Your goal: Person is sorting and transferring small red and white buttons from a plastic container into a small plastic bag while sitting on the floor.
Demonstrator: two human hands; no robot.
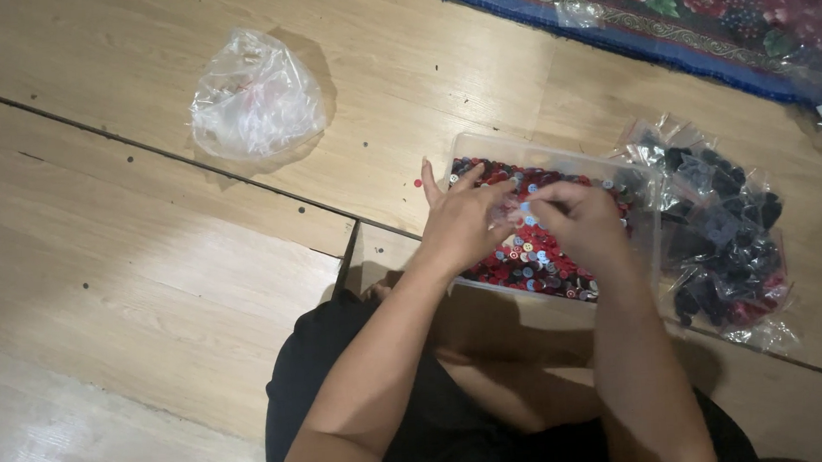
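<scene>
Your left hand and right hand are together right over the clear plastic tray of red, black and silvery buttons, fingertips pinching something tiny between them, can't tell what, so keep it low over the tray so anything dropped lands back in. Just right of the tray sits a bag of dark pieces, crowding your right elbow; the crumpled clear bag is well off to its left.

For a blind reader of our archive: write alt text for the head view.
Seen from above, a seated person's left hand and right hand meet over a clear plastic tray of small red, black and white buttons on a wooden floor. Bags of dark pieces lie right, a crumpled clear bag upper left.
</scene>
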